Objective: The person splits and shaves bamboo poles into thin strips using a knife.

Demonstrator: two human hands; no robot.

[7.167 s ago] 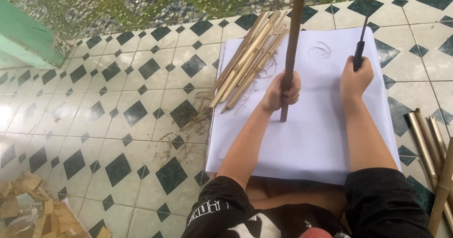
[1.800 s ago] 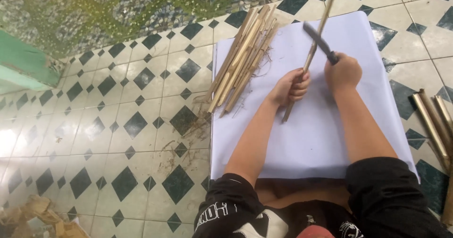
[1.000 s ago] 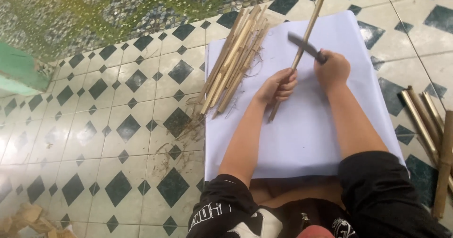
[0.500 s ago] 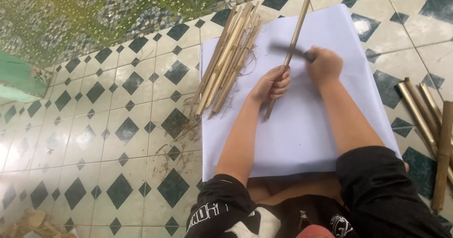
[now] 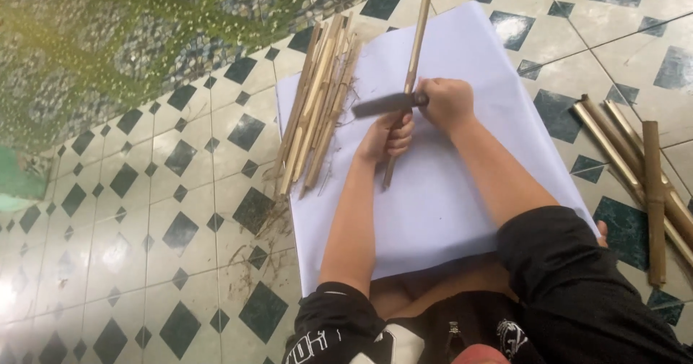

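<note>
Bamboo stick (image 5: 414, 39), thin and pale, stood near-upright on the white sheet (image 5: 447, 205), lower end resting on the sheet just below the left hand (image 5: 388, 134), top running out of frame. Left hand clenched round the stick low down, fingers (image 5: 399, 129) wrapped fully. Right hand (image 5: 446, 102) just above it and touching the stick, closed round the handle of a dark knife (image 5: 381, 105); blade flat-on, pointing left, across the stick right above the left fist. Blade slightly blurred; cannot tell whether the edge is biting into the bamboo or only laid against it. Sheet spread on the tiled floor (image 5: 144, 191) between the knees, black shorts at the bottom edge. Pile of split strips (image 5: 314, 107) lying on the left edge of the sheet, partly over onto the tiles, loose fibres and shavings (image 5: 271, 223) scattered below it. Uncut bamboo poles (image 5: 653, 183) lying on the tiles to the right, well apart from both hands. Judging by the piles: a good batch looks already worked and stacked left, several poles not yet touched on the right, one stick in hand. Likely somewhere midway, no more precise than that. Stick in hand looks whole along its visible length, no split showing above the blade. Pebbled green surface (image 5: 144, 39) beyond the tiles, top left.
</note>
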